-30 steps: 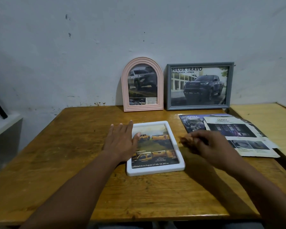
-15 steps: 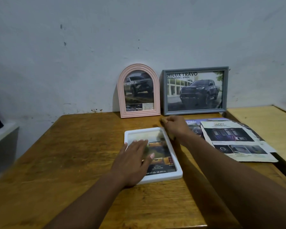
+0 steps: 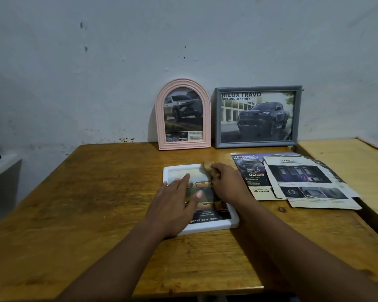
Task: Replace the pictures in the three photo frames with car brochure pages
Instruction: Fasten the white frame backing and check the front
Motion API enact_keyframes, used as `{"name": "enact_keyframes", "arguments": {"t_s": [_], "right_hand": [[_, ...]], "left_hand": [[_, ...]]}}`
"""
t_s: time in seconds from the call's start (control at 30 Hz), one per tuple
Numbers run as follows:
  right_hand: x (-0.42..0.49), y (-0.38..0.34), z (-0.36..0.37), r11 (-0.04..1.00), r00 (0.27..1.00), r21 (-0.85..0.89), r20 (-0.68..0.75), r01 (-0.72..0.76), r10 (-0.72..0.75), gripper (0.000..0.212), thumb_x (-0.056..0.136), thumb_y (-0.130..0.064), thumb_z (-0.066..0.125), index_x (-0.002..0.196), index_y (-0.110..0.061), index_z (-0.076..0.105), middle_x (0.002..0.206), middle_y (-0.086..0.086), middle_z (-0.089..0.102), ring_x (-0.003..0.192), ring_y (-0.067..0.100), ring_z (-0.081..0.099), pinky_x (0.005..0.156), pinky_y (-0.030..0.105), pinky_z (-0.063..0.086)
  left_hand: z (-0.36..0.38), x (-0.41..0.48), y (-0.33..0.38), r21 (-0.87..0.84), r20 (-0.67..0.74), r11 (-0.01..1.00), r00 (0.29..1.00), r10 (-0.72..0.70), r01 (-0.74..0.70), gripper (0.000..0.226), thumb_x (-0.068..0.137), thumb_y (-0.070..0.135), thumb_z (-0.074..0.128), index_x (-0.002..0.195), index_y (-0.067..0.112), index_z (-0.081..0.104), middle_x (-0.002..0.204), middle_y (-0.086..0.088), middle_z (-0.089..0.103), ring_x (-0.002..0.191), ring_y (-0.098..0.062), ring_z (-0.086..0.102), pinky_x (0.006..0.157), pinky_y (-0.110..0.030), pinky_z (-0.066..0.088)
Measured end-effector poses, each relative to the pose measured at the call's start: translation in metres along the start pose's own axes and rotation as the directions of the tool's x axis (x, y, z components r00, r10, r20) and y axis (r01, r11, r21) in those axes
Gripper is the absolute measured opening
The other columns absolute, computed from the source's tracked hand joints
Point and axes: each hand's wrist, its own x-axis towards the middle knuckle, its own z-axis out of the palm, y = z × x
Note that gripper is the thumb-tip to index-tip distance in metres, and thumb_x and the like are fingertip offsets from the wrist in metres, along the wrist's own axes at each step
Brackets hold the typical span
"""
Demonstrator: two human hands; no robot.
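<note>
Since half a second ago your right hand (image 3: 225, 184) has drawn back from the far right corner of the white frame (image 3: 205, 227) and now sits over its right side, while your left hand (image 3: 175, 203) has slid a little further up the picture.

Your left grip is spread open, palm down, fingers flat on the glass; it clamps nothing and only presses the white frame onto the bench (image 3: 96, 203). That frame lies flat under both grips, its near edge just behind your left wrist, and a brochure page with yellow trucks shows between your hands. Your right grip is curled together, fingertips pinched on a small brownish thing (image 3: 207, 166) at the frame's far right corner; it is too blurred to say what it is.

To the right of your right grip, loose brochure pages (image 3: 303, 182) lie flat on the bench, overlapping, the "SAFETY" sheet on top.

Beyond both grips, the pink arched frame (image 3: 183, 115) stands leaning on the wall (image 3: 183, 40), holding a truck picture. Just right of it, beyond your right grip, the grey frame (image 3: 258, 116) stands the same way with the "HILUX TRAVO" page in it. The two standing frames are beside each other, not touching.
</note>
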Motion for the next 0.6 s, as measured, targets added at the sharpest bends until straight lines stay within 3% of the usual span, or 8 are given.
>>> {"name": "enact_keyframes", "arguments": {"t_s": [0.1, 0.27, 0.4, 0.47, 0.53, 0.6], "right_hand": [[-0.021, 0.002, -0.007, 1.000, 1.000, -0.017, -0.004, 0.004, -0.004, 0.038, 0.093, -0.010, 0.055, 0.130, -0.019, 0.064, 0.113, 0.012, 0.071, 0.101, 0.030, 0.064, 0.086, 0.039, 0.053], [-0.071, 0.005, -0.018, 0.995, 0.998, -0.084, -0.020, 0.056, -0.058, 0.043, 0.092, -0.003, 0.055, 0.131, -0.020, 0.064, 0.112, 0.006, 0.073, 0.099, 0.025, 0.065, 0.077, 0.025, 0.046], [-0.111, 0.005, -0.024, 0.990, 0.994, -0.112, -0.066, 0.081, -0.088, 0.039, 0.093, -0.007, 0.056, 0.128, -0.022, 0.064, 0.107, 0.006, 0.073, 0.098, 0.026, 0.064, 0.081, 0.033, 0.050], [-0.129, 0.005, -0.023, 0.986, 0.991, -0.137, -0.080, 0.095, -0.107, 0.040, 0.091, -0.007, 0.055, 0.125, -0.026, 0.065, 0.102, 0.004, 0.072, 0.094, 0.026, 0.059, 0.077, 0.036, 0.050], [-0.143, 0.005, -0.018, 0.971, 0.986, -0.211, -0.097, 0.116, -0.139, 0.041, 0.088, -0.006, 0.053, 0.121, -0.030, 0.063, 0.099, -0.001, 0.068, 0.089, 0.019, 0.045, 0.070, 0.032, 0.040], [-0.152, 0.000, -0.010, 0.934, 0.974, -0.308, -0.079, 0.179, -0.213, 0.042, 0.089, -0.007, 0.050, 0.123, -0.030, 0.062, 0.110, -0.003, 0.068, 0.090, 0.014, 0.036, 0.071, 0.030, 0.036]], "left_hand": [[-0.001, -0.002, 0.002, -0.022, -0.005, 1.000, 1.000, -0.019, 0.018, 0.074, 0.101, 0.065, 0.018, 0.163, 0.026, 0.009, 0.167, 0.001, 0.024, 0.155, -0.014, 0.012, 0.125, -0.036, 0.002], [-0.001, -0.001, 0.004, -0.047, -0.025, 0.998, 0.999, -0.045, 0.044, 0.073, 0.101, 0.065, 0.021, 0.162, 0.026, 0.013, 0.164, 0.001, 0.032, 0.152, -0.019, 0.022, 0.124, -0.039, 0.010], [0.001, 0.001, 0.000, -0.090, -0.041, 0.995, 0.999, -0.034, 0.031, 0.072, 0.101, 0.064, 0.018, 0.162, 0.025, 0.014, 0.160, 0.001, 0.039, 0.150, -0.020, 0.028, 0.125, -0.041, 0.011], [0.001, 0.001, 0.000, -0.119, -0.044, 0.992, 0.998, -0.054, 0.049, 0.069, 0.103, 0.062, 0.018, 0.162, 0.026, 0.014, 0.161, 0.002, 0.038, 0.150, -0.023, 0.027, 0.124, -0.041, 0.011], [0.003, 0.002, -0.001, -0.159, -0.067, 0.986, 0.995, -0.070, 0.058, 0.068, 0.103, 0.062, 0.018, 0.161, 0.027, 0.016, 0.160, 0.001, 0.040, 0.149, -0.026, 0.030, 0.123, -0.044, 0.016], [0.005, -0.001, -0.002, -0.220, -0.111, 0.974, 0.990, -0.088, 0.062, 0.070, 0.101, 0.065, 0.017, 0.161, 0.027, 0.019, 0.159, 0.000, 0.041, 0.147, -0.027, 0.034, 0.119, -0.046, 0.025]]}}
